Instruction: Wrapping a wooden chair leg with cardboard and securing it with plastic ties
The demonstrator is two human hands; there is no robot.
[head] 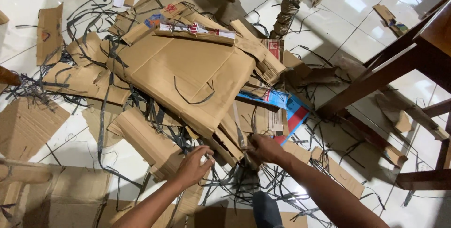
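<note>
Both hands down at the near edge of the cardboard pile (188,75) — heaped on the tiled floor (357,26).
The left hand (192,166) hovered, fingers loosely curled, holding nothing; the right hand (265,149) pinched a cardboard strip (238,136) — black plastic straps (225,183) tangled beneath; a wooden chair frame (376,80) stood right.
</note>
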